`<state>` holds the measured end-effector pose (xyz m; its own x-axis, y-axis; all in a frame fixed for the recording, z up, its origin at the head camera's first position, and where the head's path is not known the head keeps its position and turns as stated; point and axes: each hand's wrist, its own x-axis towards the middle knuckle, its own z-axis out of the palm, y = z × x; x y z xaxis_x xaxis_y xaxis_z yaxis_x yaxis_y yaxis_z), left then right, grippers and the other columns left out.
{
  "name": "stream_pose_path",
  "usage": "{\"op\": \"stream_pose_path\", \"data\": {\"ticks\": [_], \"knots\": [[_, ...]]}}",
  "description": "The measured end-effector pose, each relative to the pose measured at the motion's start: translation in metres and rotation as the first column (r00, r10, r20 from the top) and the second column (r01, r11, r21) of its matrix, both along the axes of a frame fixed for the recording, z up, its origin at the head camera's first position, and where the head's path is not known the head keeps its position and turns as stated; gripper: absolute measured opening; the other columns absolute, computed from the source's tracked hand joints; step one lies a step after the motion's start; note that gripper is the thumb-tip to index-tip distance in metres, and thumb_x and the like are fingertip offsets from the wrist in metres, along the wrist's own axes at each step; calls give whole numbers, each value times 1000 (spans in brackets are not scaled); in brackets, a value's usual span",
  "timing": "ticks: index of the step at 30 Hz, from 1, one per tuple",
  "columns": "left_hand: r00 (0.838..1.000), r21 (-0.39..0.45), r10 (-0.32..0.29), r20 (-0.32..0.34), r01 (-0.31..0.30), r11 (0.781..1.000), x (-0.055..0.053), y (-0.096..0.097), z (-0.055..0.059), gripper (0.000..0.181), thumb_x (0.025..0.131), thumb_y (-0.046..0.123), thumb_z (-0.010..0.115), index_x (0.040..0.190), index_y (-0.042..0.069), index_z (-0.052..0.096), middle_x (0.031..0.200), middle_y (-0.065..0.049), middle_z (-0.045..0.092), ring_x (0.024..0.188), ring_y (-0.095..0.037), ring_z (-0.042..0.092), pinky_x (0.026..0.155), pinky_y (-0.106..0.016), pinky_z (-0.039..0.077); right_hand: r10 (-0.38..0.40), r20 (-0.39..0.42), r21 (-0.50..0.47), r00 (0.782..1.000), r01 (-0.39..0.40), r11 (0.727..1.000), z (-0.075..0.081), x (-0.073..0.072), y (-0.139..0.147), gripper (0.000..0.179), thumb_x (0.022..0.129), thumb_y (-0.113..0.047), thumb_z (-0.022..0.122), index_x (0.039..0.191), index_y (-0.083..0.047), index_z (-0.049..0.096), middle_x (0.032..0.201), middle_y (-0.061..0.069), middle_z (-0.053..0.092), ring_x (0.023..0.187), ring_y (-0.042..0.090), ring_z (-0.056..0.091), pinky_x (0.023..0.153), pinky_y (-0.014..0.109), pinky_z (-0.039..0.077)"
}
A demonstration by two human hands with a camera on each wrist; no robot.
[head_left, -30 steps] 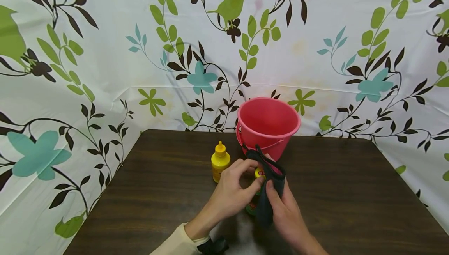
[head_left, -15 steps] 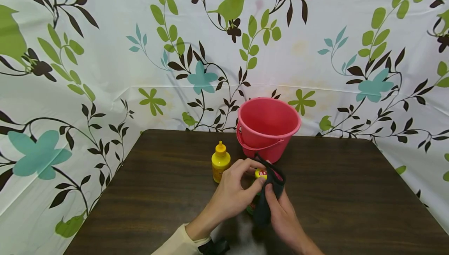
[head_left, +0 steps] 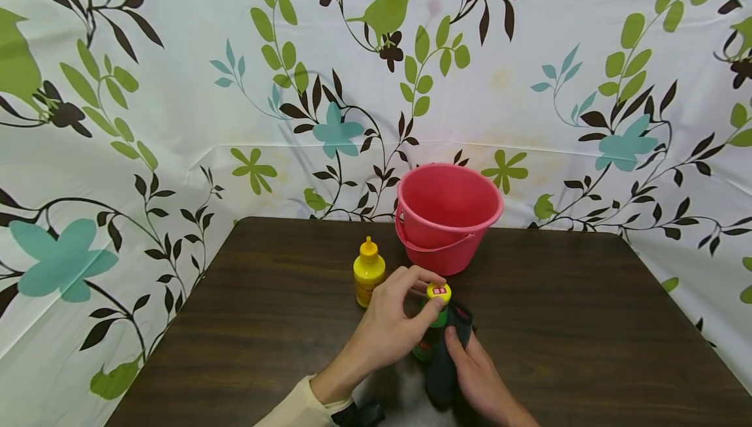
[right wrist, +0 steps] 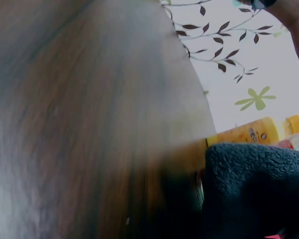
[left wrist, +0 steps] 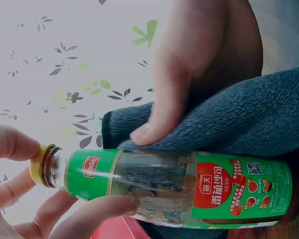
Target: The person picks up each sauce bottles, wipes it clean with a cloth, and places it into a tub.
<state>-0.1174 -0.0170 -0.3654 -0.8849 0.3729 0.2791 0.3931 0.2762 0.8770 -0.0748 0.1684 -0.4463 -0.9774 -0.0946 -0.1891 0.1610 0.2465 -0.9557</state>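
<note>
A glass sauce bottle (left wrist: 239,191) with green labels and a yellow cap (head_left: 438,292) stands near the middle of the table. My left hand (head_left: 390,316) pinches that cap between thumb and fingers. On the bottle's right side, my right hand (head_left: 482,375) grips a folded dark grey cloth (head_left: 443,368), thumb on top, and holds it against the glass. The left wrist view shows the cloth (left wrist: 234,117) lying along the bottle's body. In the right wrist view, the cloth (right wrist: 254,181) hides most of the bottle.
Behind my left hand is a yellow squeeze bottle (head_left: 369,273) with a pointed cap. A pink bucket (head_left: 437,247), its handle lowered, stands at the back of the dark wooden table (head_left: 282,283). A leaf-patterned sheet (head_left: 194,55) hangs behind the table.
My right hand has drawn the cloth down along the bottle, so the cap and green neck label now show more. My left hand has kept its place on the cap.
</note>
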Motion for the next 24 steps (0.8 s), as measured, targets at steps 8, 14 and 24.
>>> {"op": "stream_pose_path", "data": {"ticks": [8,14,24], "knots": [[1000,6,-7,-10,7,1000,1,-1,-1,25,100,26,70,125,24,69,117,7,66,107,-12,68,94,-29,60,47,1,247,999,-46,968,-11,-5,9,74,110,-58,39,167,-10,31,171,21,35,158,46,31,120,73,31],[1000,12,-14,-4,14,1000,0,-1,-1,25,100,26,70,125,24,68,116,7,66,106,-11,68,96,-33,61,133,-97,414,986,-82,907,-15,-8,12,60,113,-37,46,166,-11,35,171,18,36,160,41,31,127,69,23],[1000,16,-16,-22,17,1000,-1,-1,-1,25,100,24,69,125,23,69,116,6,66,105,-11,68,95,-33,61,159,16,478,987,-148,866,-8,-18,17,74,111,-39,51,167,2,22,169,28,35,155,50,35,121,73,30]]}}
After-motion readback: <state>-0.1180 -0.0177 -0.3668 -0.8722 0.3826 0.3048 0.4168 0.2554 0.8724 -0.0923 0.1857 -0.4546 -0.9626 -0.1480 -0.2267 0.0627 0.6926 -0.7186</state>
